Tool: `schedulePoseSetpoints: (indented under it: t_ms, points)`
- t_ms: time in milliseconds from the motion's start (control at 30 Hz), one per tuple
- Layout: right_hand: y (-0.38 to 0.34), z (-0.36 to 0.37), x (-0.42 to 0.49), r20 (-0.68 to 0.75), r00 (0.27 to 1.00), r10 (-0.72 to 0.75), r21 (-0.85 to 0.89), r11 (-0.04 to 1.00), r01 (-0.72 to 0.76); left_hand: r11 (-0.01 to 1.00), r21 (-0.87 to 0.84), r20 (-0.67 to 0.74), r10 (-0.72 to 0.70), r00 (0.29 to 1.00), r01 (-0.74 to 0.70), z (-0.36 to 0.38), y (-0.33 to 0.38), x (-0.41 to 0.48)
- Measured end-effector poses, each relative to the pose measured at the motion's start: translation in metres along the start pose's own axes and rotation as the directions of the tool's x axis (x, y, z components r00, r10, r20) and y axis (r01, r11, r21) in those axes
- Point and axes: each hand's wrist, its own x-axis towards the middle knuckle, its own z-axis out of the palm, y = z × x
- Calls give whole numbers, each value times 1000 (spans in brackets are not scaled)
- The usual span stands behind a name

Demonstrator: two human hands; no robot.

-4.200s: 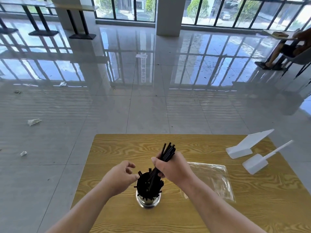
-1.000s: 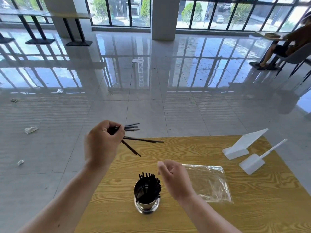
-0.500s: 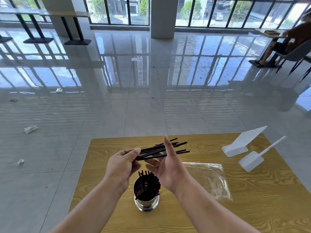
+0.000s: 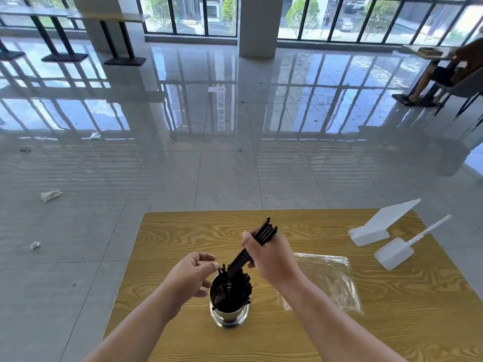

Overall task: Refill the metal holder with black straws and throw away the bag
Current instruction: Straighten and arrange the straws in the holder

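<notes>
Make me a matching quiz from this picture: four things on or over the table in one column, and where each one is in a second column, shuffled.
Things
1. straw bundle
2. metal holder
3. clear bag
4. white stands

Places
A. lies flat on the table, right of the holder
B. gripped in the right hand, tilted over the holder
C. stands upright between the forearms
D. far right corner of the table

Pairs: 1-B, 2-C, 3-A, 4-D

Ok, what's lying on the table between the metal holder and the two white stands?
The clear plastic bag lies flat on the tabletop there, seen in the head view.
</notes>
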Motion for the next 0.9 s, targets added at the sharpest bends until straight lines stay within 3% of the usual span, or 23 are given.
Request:
schedulePoseSetpoints:
  t_ms: [167, 267, 500, 667, 800, 900]
  points:
    - [16, 10, -6, 123, 987, -107, -270, 953, 137, 977, 213, 101, -11, 995, -11, -10, -17, 0]
    - [27, 17, -10, 228, 973, -26, -353, 930, 108, 938, 333, 202, 28, 979, -95, -6, -33, 0]
    - [45, 7, -14, 203, 975, 93, -373, 928, -11, 801, 567, 211, 83, 974, -191, 14, -48, 1]
    - [59, 6, -21, 247, 954, 167, -404, 913, -55, 796, 561, 146, 177, 973, -229, 31, -49, 5]
    - [64, 3, -20, 185, 972, 143, -281, 956, -87, 748, 607, 133, 237, 962, -268, 44, -48, 11]
    - [69, 1, -22, 274, 939, 208, -320, 940, -115, 696, 647, 152, 283, 947, -312, 54, -49, 18]
